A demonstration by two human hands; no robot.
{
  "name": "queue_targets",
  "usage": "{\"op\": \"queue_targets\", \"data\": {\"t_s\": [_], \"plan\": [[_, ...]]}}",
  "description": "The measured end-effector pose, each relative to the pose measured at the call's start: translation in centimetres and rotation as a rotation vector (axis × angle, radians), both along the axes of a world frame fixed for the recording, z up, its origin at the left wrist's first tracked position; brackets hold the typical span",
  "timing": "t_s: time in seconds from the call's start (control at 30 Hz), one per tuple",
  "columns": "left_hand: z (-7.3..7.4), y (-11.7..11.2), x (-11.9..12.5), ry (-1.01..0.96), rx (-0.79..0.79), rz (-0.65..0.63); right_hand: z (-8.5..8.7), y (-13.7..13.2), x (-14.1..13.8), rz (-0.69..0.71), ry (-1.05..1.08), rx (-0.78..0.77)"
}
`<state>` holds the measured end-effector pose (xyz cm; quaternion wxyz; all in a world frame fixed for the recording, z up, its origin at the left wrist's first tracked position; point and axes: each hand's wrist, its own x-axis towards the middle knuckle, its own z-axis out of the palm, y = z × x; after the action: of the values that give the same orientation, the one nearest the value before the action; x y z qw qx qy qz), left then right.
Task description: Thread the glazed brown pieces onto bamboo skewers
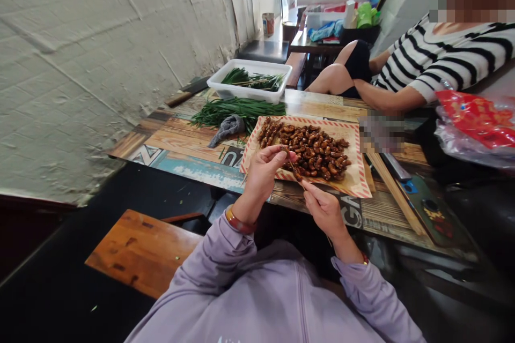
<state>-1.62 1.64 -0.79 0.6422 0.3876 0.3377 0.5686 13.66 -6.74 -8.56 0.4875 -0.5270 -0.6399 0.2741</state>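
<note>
Slanted skewer (293,165), glossy brown pieces (317,149)

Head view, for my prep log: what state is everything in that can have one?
Left hand: pinched at the skewer's upper end.
Right hand: closed on it, nearer the body.
Skewer: held tilted.
Brown pieces: glossy, heaped.
Striped paper: spread out, loaded.
White tub: open, no lid on.
Green stalks: some inside it, others piled in front.
Gray cloth: crumpled.
Red plastic bag: crumpled, contents unclear.
</note>
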Motion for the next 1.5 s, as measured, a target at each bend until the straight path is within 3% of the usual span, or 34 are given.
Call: {"op": "queue_targets", "data": {"t_s": [0.23, 0.7, 1.1, 1.5], "plan": [[-0.1, -0.1, -0.4, 0.052, 0.023, -0.010, 0.3, 0.0, -0.2, 0.003, 0.007, 0.005], [-0.4, -0.9, 1.3, -0.052, -0.012, -0.008, -1.1, -0.1, -0.3, -0.078, 0.055, -0.034], [0.3, -0.4, 0.6, -0.074, -0.013, -0.136, -1.0, -0.2, -0.5, -0.082, 0.069, -0.025], [0.0, -0.6, 1.1, -0.148, -0.001, -0.105, -1.4, -0.4, -0.6, -0.134, 0.017, -0.005]]}}
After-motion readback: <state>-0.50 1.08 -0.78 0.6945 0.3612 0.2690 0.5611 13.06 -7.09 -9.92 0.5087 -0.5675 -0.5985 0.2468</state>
